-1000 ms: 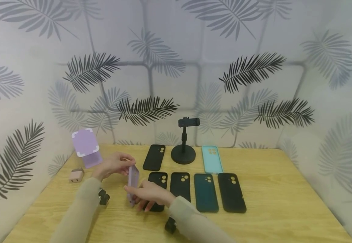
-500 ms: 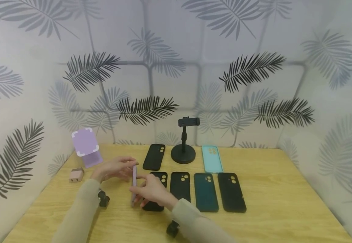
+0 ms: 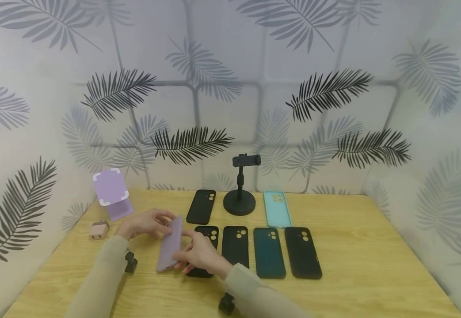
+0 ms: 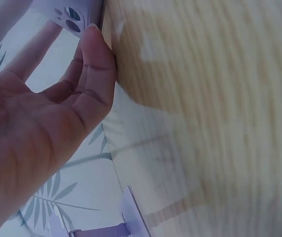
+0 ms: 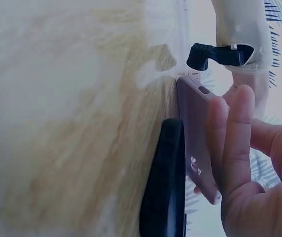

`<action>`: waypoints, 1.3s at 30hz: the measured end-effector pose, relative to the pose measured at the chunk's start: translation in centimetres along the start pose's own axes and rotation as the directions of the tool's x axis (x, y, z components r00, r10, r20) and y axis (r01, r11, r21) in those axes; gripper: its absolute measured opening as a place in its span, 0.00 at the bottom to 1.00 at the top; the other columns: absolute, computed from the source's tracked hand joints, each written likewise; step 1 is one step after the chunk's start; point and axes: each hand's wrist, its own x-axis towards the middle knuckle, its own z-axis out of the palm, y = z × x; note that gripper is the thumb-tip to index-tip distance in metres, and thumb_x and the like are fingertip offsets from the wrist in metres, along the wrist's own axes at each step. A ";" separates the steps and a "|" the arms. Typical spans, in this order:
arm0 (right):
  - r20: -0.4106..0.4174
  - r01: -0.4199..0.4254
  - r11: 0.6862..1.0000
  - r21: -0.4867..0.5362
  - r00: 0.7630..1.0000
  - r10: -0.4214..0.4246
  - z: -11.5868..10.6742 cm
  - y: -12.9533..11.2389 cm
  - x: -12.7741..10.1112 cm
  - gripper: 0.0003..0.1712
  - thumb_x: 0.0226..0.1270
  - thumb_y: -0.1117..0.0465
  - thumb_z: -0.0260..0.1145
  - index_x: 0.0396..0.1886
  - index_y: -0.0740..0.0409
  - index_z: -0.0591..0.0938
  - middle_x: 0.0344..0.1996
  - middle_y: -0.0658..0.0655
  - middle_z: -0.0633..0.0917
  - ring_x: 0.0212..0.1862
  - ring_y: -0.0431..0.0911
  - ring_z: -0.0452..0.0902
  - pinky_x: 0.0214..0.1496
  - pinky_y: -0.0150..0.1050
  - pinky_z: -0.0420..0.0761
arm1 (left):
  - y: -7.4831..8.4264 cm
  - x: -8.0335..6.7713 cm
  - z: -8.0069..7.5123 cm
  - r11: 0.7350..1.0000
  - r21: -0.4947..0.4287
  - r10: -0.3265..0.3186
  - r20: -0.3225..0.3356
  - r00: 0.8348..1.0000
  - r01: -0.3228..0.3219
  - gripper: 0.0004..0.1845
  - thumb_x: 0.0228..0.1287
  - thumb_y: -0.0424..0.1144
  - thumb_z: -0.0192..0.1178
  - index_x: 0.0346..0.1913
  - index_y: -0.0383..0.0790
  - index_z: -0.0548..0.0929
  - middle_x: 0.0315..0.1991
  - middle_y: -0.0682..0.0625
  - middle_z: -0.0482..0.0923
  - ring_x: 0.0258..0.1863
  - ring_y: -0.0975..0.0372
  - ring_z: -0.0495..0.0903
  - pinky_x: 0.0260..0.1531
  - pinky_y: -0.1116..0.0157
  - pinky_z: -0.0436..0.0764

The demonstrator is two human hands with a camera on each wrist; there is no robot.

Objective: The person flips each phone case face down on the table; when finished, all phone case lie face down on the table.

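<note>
Both hands hold a lilac phone point(image 3: 169, 244) a little above the wooden table point(image 3: 357, 247), tilted with its flat face showing. My left hand point(image 3: 165, 222) pinches its far end; in the left wrist view a fingertip touches the phone point(image 4: 69, 15) beside its camera lenses. My right hand point(image 3: 183, 258) grips its right edge near the lower end, above a black case point(image 3: 210, 233). In the right wrist view my fingers point(image 5: 229, 133) curl over the phone point(image 5: 195, 133), which hangs next to the black case point(image 5: 164, 187).
A row of cases lies right of the hands: black point(image 3: 235, 245), dark green point(image 3: 268, 251), black point(image 3: 302, 251). Behind them are another black case point(image 3: 200, 206), a black phone stand point(image 3: 240, 199) and a turquoise case point(image 3: 276, 208). A lilac stand point(image 3: 111, 192) and pink charger point(image 3: 98, 230) sit at left.
The lilac phone stood edge-on half a second ago. Now it has turned and tipped to the left, so its flat face shows. Both hands stayed on it.
</note>
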 end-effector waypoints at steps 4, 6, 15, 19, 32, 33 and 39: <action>0.017 -0.052 0.999 -0.015 0.998 0.053 0.3 0.1 0.1 0.37 0.61 0.70 0.70 0.70 0.59 0.69 0.24 0.62 0.88 0.24 0.51 0.86 0.22 0.40 0.85 | 0.1 0.0 0.1 0.997 0.071 -0.010 -0.035 0.999 0.012 0.26 0.57 0.40 0.72 0.59 0.41 0.79 0.54 0.38 0.78 0.48 0.54 0.77 0.40 0.60 0.82; 0.025 -0.071 0.997 -0.022 0.997 0.071 0.4 0.3 0.1 0.34 0.61 0.69 0.70 0.67 0.62 0.70 0.24 0.63 0.87 0.23 0.52 0.86 0.22 0.40 0.85 | 0.0 0.1 0.2 0.995 0.101 0.006 -0.037 0.999 -0.002 0.24 0.57 0.39 0.72 0.57 0.40 0.79 0.52 0.38 0.79 0.45 0.55 0.77 0.37 0.61 0.81; 0.083 -0.112 0.992 -0.053 0.990 0.116 0.7 0.3 0.6 0.26 0.62 0.70 0.69 0.59 0.61 0.72 0.24 0.64 0.86 0.23 0.54 0.86 0.21 0.40 0.84 | 0.1 0.2 0.4 0.988 0.156 0.019 -0.048 0.999 -0.011 0.20 0.56 0.36 0.71 0.52 0.40 0.80 0.50 0.37 0.80 0.39 0.56 0.76 0.34 0.63 0.76; 0.083 -0.130 0.990 -0.058 0.987 0.134 0.8 0.2 0.6 0.22 0.62 0.70 0.69 0.55 0.62 0.73 0.23 0.65 0.86 0.21 0.52 0.85 0.21 0.41 0.84 | -0.1 0.2 0.4 0.988 0.152 0.015 -0.050 0.999 -0.007 0.19 0.56 0.34 0.71 0.51 0.39 0.80 0.46 0.39 0.80 0.35 0.57 0.75 0.32 0.63 0.75; 0.134 -0.131 0.990 -0.056 0.981 0.138 -0.3 0.0 0.8 0.12 0.64 0.71 0.66 0.46 0.69 0.76 0.24 0.66 0.87 0.21 0.49 0.85 0.22 0.40 0.85 | 0.3 0.3 0.6 0.983 0.183 -0.024 -0.060 0.998 0.034 0.19 0.55 0.31 0.70 0.51 0.40 0.80 0.40 0.44 0.78 0.32 0.58 0.74 0.31 0.64 0.74; 0.131 -0.126 0.990 -0.059 0.982 0.133 -0.4 0.0 0.7 0.12 0.64 0.71 0.67 0.46 0.69 0.78 0.24 0.65 0.87 0.21 0.48 0.85 0.23 0.40 0.85 | 0.4 0.3 0.6 0.981 0.189 -0.026 -0.057 0.998 0.036 0.19 0.55 0.31 0.70 0.50 0.40 0.80 0.39 0.44 0.78 0.32 0.58 0.74 0.31 0.64 0.74; 0.085 -0.063 0.994 -0.084 0.994 0.070 -2.3 -0.5 0.6 0.19 0.66 0.68 0.66 0.56 0.68 0.79 0.29 0.65 0.88 0.22 0.44 0.84 0.27 0.41 0.86 | 1.1 0.2 0.5 0.955 0.292 -0.032 -0.063 0.997 0.050 0.20 0.56 0.36 0.72 0.51 0.41 0.79 0.43 0.41 0.81 0.36 0.56 0.78 0.35 0.62 0.77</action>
